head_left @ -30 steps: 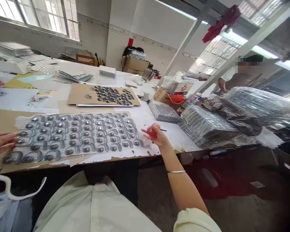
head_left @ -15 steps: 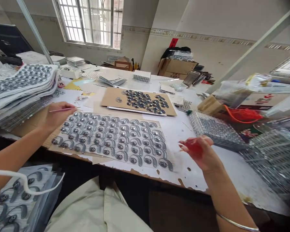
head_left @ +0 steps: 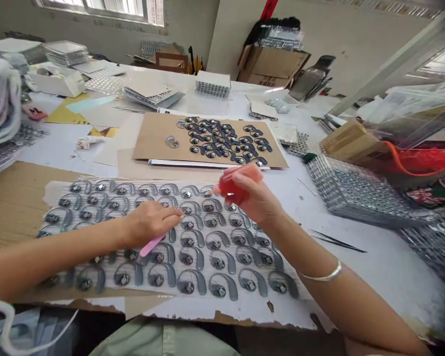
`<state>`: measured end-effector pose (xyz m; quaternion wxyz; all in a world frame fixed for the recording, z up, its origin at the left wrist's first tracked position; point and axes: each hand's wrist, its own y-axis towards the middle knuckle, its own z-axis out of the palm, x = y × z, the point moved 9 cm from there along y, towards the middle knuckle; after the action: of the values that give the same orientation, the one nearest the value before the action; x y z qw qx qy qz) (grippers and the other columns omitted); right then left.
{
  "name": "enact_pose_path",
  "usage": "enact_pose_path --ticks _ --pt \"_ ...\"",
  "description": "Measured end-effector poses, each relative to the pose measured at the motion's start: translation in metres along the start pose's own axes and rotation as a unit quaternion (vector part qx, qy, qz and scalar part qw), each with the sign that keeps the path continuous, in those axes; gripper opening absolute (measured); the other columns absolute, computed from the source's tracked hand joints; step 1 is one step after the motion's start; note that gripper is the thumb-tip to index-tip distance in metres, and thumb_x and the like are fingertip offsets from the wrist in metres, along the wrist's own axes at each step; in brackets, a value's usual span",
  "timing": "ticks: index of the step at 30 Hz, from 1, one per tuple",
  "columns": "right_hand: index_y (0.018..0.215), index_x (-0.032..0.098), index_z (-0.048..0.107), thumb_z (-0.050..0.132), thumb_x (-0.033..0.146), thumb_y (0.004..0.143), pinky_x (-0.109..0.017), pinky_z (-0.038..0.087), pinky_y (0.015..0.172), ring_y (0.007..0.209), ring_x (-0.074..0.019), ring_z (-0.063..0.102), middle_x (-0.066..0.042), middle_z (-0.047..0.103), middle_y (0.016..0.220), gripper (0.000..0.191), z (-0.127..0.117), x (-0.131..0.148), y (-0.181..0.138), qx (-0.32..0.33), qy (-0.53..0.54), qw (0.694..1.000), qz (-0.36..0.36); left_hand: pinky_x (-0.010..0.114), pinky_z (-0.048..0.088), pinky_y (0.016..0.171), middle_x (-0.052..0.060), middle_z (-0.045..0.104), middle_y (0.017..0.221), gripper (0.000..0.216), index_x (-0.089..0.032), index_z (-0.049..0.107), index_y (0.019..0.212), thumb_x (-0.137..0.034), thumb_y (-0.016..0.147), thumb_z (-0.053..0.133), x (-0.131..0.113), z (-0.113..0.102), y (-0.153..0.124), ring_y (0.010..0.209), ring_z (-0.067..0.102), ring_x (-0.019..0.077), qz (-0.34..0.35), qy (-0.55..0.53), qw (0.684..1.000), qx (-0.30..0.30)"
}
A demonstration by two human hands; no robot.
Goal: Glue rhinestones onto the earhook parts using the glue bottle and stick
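A clear sheet (head_left: 59,190) lies in front of me, filled with rows of several grey hook-shaped parts (head_left: 215,257) with shiny round centres. My left hand (head_left: 150,222) rests over the middle of the sheet, fingers closed on a thin pink stick (head_left: 153,243) whose end points back toward me. My right hand (head_left: 250,195) hovers over the sheet's upper right, closed on a small red object (head_left: 230,187). A silver bangle (head_left: 321,276) circles my right wrist.
Behind the sheet lies a cardboard piece (head_left: 152,141) with several loose grey parts (head_left: 224,141). Black tweezers (head_left: 335,241) lie on the white table at right. Meshed trays (head_left: 352,193) stand at right, stacked sheets (head_left: 0,106) at left, boxes (head_left: 272,64) at the back.
The view swung left and down. My left hand moved from the sheet's left edge to its middle with the pink stick. My right hand came in from the right over the sheet.
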<state>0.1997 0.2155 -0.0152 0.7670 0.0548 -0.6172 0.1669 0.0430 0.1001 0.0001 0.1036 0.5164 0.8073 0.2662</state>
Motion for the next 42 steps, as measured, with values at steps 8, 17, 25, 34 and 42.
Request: enact_pose_path --ticks 8,17,25,34,42 --pt "0.081 0.021 0.052 0.075 0.045 0.067 -0.019 0.038 0.038 0.060 -0.0165 0.067 0.004 0.062 0.061 0.037 0.027 -0.018 0.023 -0.001 -0.042 0.998 -0.056 0.022 0.050 0.047 0.010 0.072 0.088 0.019 -0.011 0.058 0.091 -0.007 0.090 0.039 0.008 0.009 0.001 0.057 0.064 0.0120 0.004 -0.022 1.000 -0.004" --pt "0.075 0.021 0.056 0.070 0.041 0.074 -0.029 0.050 0.053 0.054 -0.0141 0.061 0.002 0.057 0.061 0.024 0.033 -0.013 0.006 -0.066 -0.163 0.962 -0.210 0.023 0.049 0.046 0.012 0.072 0.093 0.014 -0.010 0.060 0.088 -0.007 0.087 0.047 0.001 0.012 -0.005 0.056 0.062 0.0118 0.007 -0.007 1.000 -0.017" --pt "0.086 0.022 0.061 0.072 0.031 0.072 -0.032 0.049 0.060 0.060 -0.0141 0.057 -0.001 0.059 0.072 0.020 0.038 -0.002 -0.011 -0.040 -0.230 0.914 -0.332 0.024 0.046 0.043 0.009 0.071 0.094 0.010 -0.012 0.060 0.082 -0.009 0.087 0.052 0.004 0.016 -0.005 0.050 0.057 0.0100 -0.007 -0.002 1.000 -0.016" --pt "0.085 0.022 0.060 0.071 0.032 0.073 -0.033 0.049 0.059 0.061 -0.0151 0.056 -0.001 0.059 0.072 0.019 0.047 -0.001 -0.013 -0.013 -0.269 0.896 -0.353 0.026 0.044 0.042 0.011 0.070 0.091 0.007 -0.011 0.060 0.080 -0.010 0.084 0.055 -0.003 0.020 -0.006 0.048 0.053 0.0106 0.009 0.031 0.999 -0.008" --pt "0.085 0.022 0.061 0.071 0.027 0.072 -0.032 0.047 0.058 0.063 -0.0152 0.056 -0.001 0.061 0.070 0.017 0.055 0.000 -0.013 0.012 -0.283 0.889 -0.361 0.027 0.042 0.040 0.011 0.071 0.088 0.010 -0.011 0.062 0.079 -0.008 0.084 0.054 -0.005 0.018 -0.005 0.047 0.053 0.0114 0.017 0.033 0.999 -0.012"
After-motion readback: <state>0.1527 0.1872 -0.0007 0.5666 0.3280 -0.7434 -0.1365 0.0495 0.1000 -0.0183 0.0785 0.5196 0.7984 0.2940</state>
